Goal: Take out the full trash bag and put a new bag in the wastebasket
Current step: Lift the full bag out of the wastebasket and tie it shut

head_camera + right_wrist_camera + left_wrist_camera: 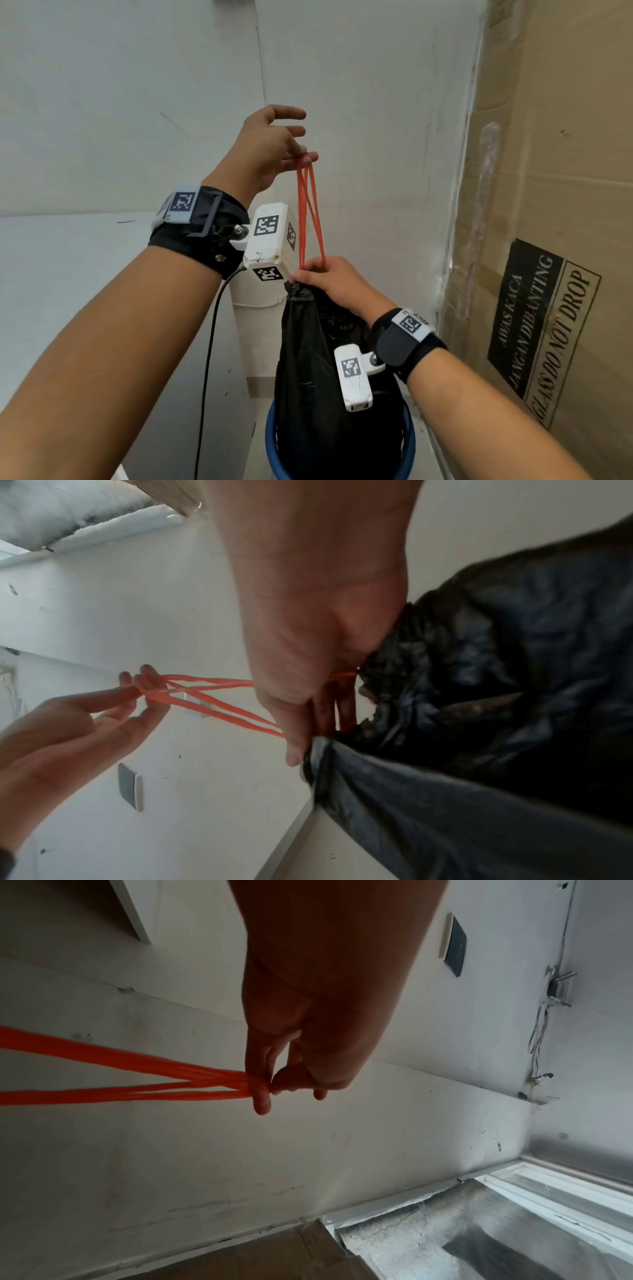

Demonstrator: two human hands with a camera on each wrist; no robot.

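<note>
A full black trash bag (315,383) stands in a blue wastebasket (272,442), its neck gathered tight. Orange drawstrings (310,212) run taut from the neck upward. My left hand (274,147) pinches the top of the orange drawstrings (137,1080) between thumb and fingers (263,1096), the other fingers loosely spread. Lower down, my right hand (329,277) grips the bunched neck of the black trash bag (479,696) where the orange drawstrings (219,699) come out. The left hand (85,723) shows in the right wrist view too. No new bag is in view.
A large cardboard box (548,240) marked "GLASS DO NOT DROP" leans against the wall at the right, close to the basket. White walls meet in a corner behind. A black cable (209,359) hangs from my left wrist.
</note>
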